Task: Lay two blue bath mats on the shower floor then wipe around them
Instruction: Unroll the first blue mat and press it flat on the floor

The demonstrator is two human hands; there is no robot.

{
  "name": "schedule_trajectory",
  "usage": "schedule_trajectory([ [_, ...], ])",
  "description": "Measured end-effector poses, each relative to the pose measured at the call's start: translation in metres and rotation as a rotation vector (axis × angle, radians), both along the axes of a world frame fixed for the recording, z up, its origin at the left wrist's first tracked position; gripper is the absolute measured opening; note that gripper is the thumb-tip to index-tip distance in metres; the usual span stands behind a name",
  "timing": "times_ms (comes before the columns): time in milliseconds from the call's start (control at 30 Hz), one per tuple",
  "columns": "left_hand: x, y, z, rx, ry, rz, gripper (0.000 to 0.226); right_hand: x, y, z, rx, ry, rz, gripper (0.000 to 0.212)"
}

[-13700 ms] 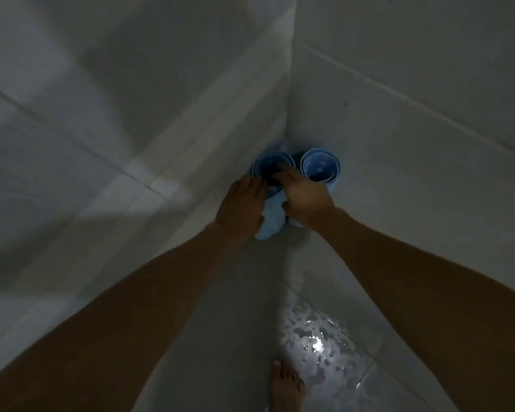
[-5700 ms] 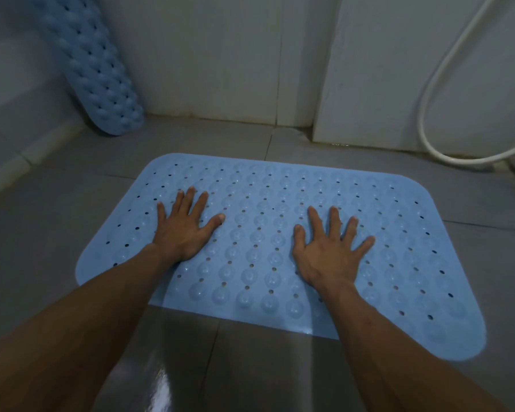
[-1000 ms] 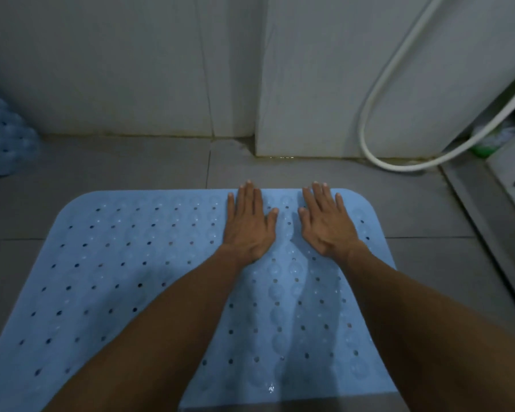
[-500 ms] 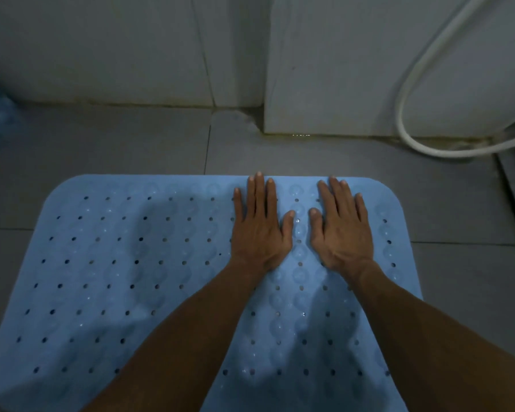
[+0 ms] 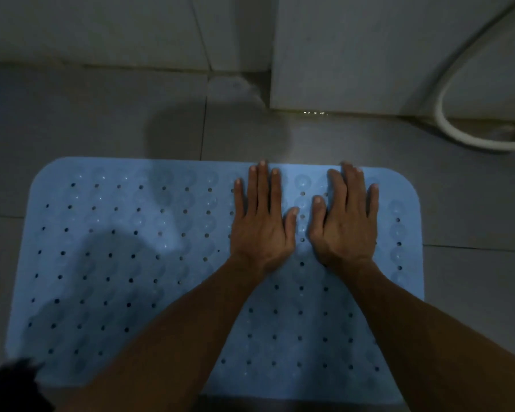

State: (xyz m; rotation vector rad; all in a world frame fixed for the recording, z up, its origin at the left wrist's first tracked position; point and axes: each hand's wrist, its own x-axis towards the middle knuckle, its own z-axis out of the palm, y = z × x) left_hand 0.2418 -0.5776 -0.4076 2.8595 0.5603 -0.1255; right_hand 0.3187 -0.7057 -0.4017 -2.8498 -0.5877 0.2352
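your left hand (image 5: 260, 226) lies palm down on the blue bath mat (image 5: 125, 263), fingers straight and held close together, fingertips reaching the mat's far edge. your right hand (image 5: 347, 223) lies flat just beside it, also palm down with straight fingers, thumb turned toward the left thumb; a narrow strip of mat shows between the two hands. neither hand grips anything; both press the mat's far right part. your forearms run back from the hands over the mat toward the lower edge of the view. the mat is spread flat on the grey tiled shower floor (image 5: 101, 120), its long side across the view, its surface dotted with rows of small holes and round bumps. only this one mat is in view. beyond the far edge a bare band of floor meets the pale tiled wall (image 5: 354, 49). a white hose (image 5: 446, 126) curves along the floor at the far right, by the wall's foot. a dark blurred shape (image 5: 9, 388) fills the near left corner; you cannot tell what it is.
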Motion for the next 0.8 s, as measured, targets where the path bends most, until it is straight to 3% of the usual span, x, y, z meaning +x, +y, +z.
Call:
schedule_trajectory([
  [800,-0.008,0.003,-0.012,0.016,-0.027,-0.004,0.078,-0.002,-0.004,-0.014,-0.113,-0.073,0.062,0.067],
])
